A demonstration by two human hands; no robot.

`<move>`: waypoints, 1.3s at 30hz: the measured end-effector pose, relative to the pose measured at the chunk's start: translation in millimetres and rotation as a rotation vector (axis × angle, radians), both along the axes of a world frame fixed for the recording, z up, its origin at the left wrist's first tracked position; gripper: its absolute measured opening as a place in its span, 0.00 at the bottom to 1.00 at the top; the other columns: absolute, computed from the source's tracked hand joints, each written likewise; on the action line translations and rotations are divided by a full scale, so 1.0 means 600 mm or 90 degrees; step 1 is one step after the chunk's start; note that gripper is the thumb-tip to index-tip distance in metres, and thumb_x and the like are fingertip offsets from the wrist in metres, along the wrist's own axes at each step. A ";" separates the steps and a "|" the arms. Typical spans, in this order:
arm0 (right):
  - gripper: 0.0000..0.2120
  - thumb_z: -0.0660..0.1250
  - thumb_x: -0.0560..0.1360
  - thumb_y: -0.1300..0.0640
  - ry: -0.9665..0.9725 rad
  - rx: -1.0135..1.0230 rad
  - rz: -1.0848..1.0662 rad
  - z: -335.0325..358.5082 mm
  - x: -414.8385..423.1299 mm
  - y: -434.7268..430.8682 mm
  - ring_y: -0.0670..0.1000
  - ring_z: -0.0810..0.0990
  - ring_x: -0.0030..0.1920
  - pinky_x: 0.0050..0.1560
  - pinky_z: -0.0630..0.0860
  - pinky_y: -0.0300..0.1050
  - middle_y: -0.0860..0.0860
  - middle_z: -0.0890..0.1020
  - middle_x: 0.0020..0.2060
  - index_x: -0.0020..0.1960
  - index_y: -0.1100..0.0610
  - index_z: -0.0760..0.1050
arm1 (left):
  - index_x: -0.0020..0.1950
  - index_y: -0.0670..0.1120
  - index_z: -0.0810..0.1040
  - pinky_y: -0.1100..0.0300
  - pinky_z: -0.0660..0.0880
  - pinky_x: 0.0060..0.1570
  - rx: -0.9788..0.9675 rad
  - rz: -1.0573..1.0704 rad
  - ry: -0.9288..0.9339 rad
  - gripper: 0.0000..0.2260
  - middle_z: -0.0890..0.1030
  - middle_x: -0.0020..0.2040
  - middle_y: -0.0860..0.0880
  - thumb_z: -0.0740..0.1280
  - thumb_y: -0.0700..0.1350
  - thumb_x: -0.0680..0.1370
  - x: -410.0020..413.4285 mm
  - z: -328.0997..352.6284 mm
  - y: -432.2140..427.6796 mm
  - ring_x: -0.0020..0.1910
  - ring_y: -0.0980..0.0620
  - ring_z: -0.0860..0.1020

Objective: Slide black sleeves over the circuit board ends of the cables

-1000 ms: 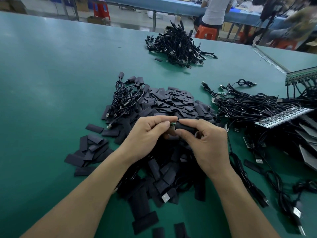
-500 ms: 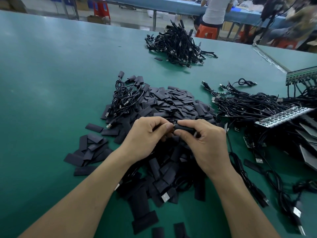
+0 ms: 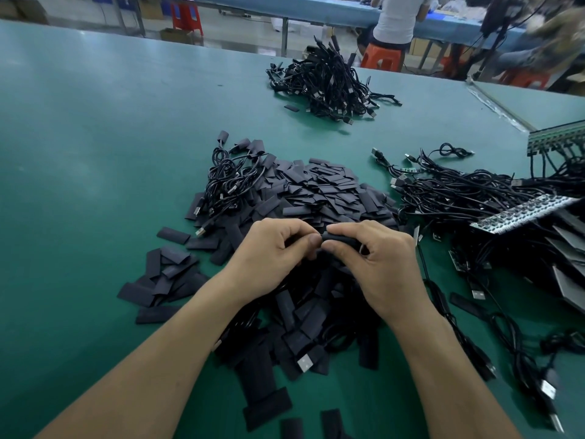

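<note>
Both hands meet over the middle of the green tabletop (image 3: pixel 79 160), just above the near edge of a big heap of loose sleeves (image 3: pixel 316 191). The right hand (image 3: pixel 383 261) grasps a black sleeve (image 3: pixel 340 240) lying roughly level, its thumb and forefinger curled round it and the other fingers bent behind. The left hand (image 3: pixel 272 253) is clenched, with thumb and forefinger pinching at the sleeve's left end, so that the two thumbs nearly touch. What sits inside the sleeve is hidden by the fingers.

More flat sleeves spill from the heap to the left and toward the near edge, where a silver USB plug (image 3: pixel 305 364) lies among them. A small coil of cables (image 3: pixel 231 179) rests on the heap's far left side. To the right sprawls a tangle of black cables (image 3: pixel 459 191), with a strip of circuit boards (image 3: pixel 522 213) lying across it. Far across the tabletop sits another bundle of cables (image 3: pixel 326 83). Beyond that, a person (image 3: pixel 399 17) sits on an orange stool (image 3: pixel 383 58) at a blue bench.
</note>
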State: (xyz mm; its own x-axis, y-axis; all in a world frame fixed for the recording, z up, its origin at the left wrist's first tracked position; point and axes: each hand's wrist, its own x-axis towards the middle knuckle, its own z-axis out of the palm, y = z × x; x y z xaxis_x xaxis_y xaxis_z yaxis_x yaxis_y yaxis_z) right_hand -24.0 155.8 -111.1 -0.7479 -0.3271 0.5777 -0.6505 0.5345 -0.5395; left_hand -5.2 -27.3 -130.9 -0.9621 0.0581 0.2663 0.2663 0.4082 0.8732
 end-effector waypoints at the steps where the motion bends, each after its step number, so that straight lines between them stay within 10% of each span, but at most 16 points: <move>1: 0.11 0.77 0.71 0.58 -0.001 0.002 -0.003 0.000 0.000 -0.001 0.45 0.83 0.46 0.52 0.77 0.40 0.48 0.85 0.45 0.53 0.57 0.85 | 0.46 0.49 0.84 0.55 0.76 0.36 0.000 0.002 -0.001 0.06 0.83 0.35 0.56 0.68 0.43 0.81 0.000 0.000 0.000 0.32 0.58 0.77; 6: 0.18 0.78 0.70 0.54 -0.031 -0.091 -0.093 -0.002 0.004 -0.011 0.38 0.80 0.41 0.48 0.75 0.29 0.40 0.82 0.43 0.60 0.51 0.81 | 0.44 0.54 0.83 0.60 0.76 0.33 0.037 0.031 -0.003 0.08 0.84 0.34 0.58 0.68 0.43 0.81 -0.001 0.004 0.001 0.30 0.59 0.77; 24: 0.10 0.76 0.72 0.58 -0.175 -0.298 -0.108 -0.004 0.003 -0.019 0.43 0.85 0.40 0.47 0.82 0.48 0.40 0.85 0.39 0.44 0.42 0.80 | 0.46 0.52 0.83 0.64 0.79 0.38 0.059 0.067 0.021 0.05 0.85 0.37 0.53 0.72 0.42 0.78 0.010 0.013 0.003 0.34 0.55 0.83; 28: 0.07 0.72 0.76 0.55 -0.126 -0.300 -0.173 0.010 0.003 -0.001 0.43 0.84 0.37 0.42 0.80 0.39 0.42 0.84 0.35 0.45 0.42 0.80 | 0.49 0.55 0.82 0.65 0.78 0.32 0.023 0.137 0.065 0.08 0.85 0.36 0.55 0.73 0.41 0.77 0.012 0.032 0.000 0.30 0.58 0.82; 31: 0.05 0.68 0.78 0.54 -0.072 -0.193 -0.319 0.022 -0.004 0.032 0.39 0.80 0.33 0.35 0.71 0.27 0.41 0.79 0.28 0.45 0.48 0.81 | 0.43 0.60 0.79 0.68 0.76 0.26 0.070 0.283 0.092 0.11 0.84 0.34 0.59 0.72 0.43 0.78 -0.012 0.070 -0.035 0.26 0.58 0.81; 34: 0.06 0.64 0.78 0.54 -0.191 0.055 -0.381 0.022 0.000 0.047 0.47 0.77 0.33 0.33 0.72 0.42 0.46 0.80 0.32 0.47 0.50 0.81 | 0.40 0.56 0.79 0.69 0.74 0.27 0.063 0.376 0.086 0.10 0.83 0.32 0.58 0.69 0.43 0.80 -0.064 0.112 -0.082 0.25 0.60 0.80; 39: 0.10 0.63 0.78 0.50 -0.315 0.198 -0.394 0.027 0.011 0.039 0.55 0.75 0.41 0.41 0.72 0.46 0.51 0.81 0.44 0.55 0.49 0.79 | 0.39 0.43 0.80 0.49 0.82 0.49 0.009 0.474 -0.027 0.11 0.85 0.42 0.39 0.66 0.42 0.81 -0.149 0.136 -0.139 0.39 0.44 0.83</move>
State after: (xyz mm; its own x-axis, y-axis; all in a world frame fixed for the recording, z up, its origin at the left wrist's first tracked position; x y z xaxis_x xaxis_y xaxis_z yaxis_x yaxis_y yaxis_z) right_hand -17.4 179.3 -94.7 -0.9868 0.1350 0.0892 0.0802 0.8870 -0.4548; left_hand -94.5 -110.6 -49.0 -0.7551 -0.6162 0.2241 -0.1104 0.4564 0.8829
